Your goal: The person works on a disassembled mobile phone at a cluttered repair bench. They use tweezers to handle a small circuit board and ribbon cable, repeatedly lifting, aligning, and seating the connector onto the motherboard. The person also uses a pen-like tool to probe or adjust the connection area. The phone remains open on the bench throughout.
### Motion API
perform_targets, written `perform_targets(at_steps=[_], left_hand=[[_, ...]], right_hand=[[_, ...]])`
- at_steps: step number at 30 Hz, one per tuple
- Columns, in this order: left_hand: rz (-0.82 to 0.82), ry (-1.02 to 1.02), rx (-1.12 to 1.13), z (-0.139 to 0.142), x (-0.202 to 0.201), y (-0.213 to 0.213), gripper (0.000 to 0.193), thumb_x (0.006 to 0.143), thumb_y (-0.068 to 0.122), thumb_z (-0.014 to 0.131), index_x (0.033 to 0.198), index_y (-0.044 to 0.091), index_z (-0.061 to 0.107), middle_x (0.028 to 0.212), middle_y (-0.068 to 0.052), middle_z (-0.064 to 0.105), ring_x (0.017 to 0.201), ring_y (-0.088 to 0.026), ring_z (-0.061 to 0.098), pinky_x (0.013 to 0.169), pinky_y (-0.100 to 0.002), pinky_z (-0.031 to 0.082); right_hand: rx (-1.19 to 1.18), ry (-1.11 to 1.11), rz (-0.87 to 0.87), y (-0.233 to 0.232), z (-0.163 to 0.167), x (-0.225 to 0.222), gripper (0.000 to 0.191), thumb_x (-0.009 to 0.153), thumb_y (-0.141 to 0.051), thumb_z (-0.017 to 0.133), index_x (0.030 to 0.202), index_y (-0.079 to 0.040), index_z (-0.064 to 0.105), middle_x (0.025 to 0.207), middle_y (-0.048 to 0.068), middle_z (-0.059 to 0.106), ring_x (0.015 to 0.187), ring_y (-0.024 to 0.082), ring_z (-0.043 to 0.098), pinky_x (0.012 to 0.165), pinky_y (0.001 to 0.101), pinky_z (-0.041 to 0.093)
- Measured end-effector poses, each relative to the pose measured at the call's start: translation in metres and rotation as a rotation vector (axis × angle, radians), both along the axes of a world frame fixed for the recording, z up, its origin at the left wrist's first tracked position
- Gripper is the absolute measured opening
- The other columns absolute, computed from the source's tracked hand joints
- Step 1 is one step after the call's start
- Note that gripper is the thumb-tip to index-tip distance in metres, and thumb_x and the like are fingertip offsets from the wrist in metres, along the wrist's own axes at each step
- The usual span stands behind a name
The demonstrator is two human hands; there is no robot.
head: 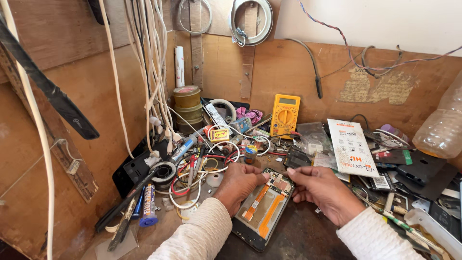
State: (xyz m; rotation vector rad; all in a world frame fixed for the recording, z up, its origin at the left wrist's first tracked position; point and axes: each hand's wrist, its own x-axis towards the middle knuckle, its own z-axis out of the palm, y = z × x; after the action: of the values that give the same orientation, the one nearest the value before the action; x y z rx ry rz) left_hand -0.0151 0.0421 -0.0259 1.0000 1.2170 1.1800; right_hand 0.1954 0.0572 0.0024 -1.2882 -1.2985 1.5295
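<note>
Cream ribbed knit sleeves [202, 236] cover both forearms at the bottom edge of the view. Between them lies an opened black smartphone with its back cover off [262, 209], orange flex ribbons and a green circuit board exposed, resting tilted on the dark worn bench surface [308, 236] just in front of the person. The left hand [238, 185] rests against the phone's upper left edge, fingers curled loosely over the frame and thumb tip pressed near the board. The right hand [320, 190] reaches in from the other side, its thumb and forefinger pinched together at the phone's top right corner (whether anything small sits between them cannot be told).

Behind the hands, a yellow handheld multimeter [285, 114] leans against the brown wooden back wall [288, 67]. A stack of round olive-green tins [187, 108] stands to its left, near a bundle of white cables [151, 62] hanging down. A white printed flat packet [352, 147] lies to the right, beside a clear plastic bottle [442, 125]. A blue-capped tube [148, 204] lies at the left.
</note>
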Motion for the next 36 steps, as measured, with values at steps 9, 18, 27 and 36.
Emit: perform_targets(at_steps=[9,18,27,36], left_hand=[[-0.012,0.062,0.045,-0.004,0.002,-0.003,0.033,0.078,0.017,0.085,0.098,-0.006,0.075,0.089,-0.012,0.076,0.077,-0.016,0.067,0.070,-0.031,0.055],[0.012,0.064,0.049,-0.005,0.001,-0.001,0.033,0.078,0.016,0.084,0.100,-0.006,0.074,0.089,-0.012,0.076,0.080,-0.016,0.069,0.073,-0.031,0.056],[-0.091,0.025,0.046,-0.004,-0.005,-0.002,0.029,0.082,0.019,0.080,0.097,-0.005,0.074,0.086,-0.011,0.076,0.073,-0.015,0.069,0.067,-0.030,0.057],[-0.236,0.017,-0.015,-0.003,-0.012,0.003,0.032,0.092,0.026,0.074,0.097,-0.005,0.073,0.083,-0.012,0.074,0.068,-0.014,0.066,0.062,-0.031,0.054]], right_hand=[[0.148,-0.239,-0.034,-0.002,-0.006,-0.009,0.026,0.089,-0.024,0.074,0.089,0.002,0.077,0.073,0.006,0.072,0.055,0.012,0.056,0.051,0.0277,0.047],[0.130,-0.214,0.096,-0.004,0.001,-0.001,0.033,0.089,-0.028,0.074,0.096,0.004,0.079,0.079,0.006,0.074,0.059,0.011,0.059,0.056,0.0256,0.049],[0.159,-0.285,0.078,-0.004,-0.002,-0.005,0.035,0.081,-0.023,0.082,0.105,0.002,0.079,0.084,0.006,0.077,0.068,0.011,0.064,0.060,0.0273,0.051],[0.162,-0.306,0.050,-0.004,-0.003,-0.007,0.034,0.080,-0.022,0.083,0.104,0.002,0.081,0.081,0.007,0.077,0.065,0.011,0.060,0.058,0.0270,0.049]])
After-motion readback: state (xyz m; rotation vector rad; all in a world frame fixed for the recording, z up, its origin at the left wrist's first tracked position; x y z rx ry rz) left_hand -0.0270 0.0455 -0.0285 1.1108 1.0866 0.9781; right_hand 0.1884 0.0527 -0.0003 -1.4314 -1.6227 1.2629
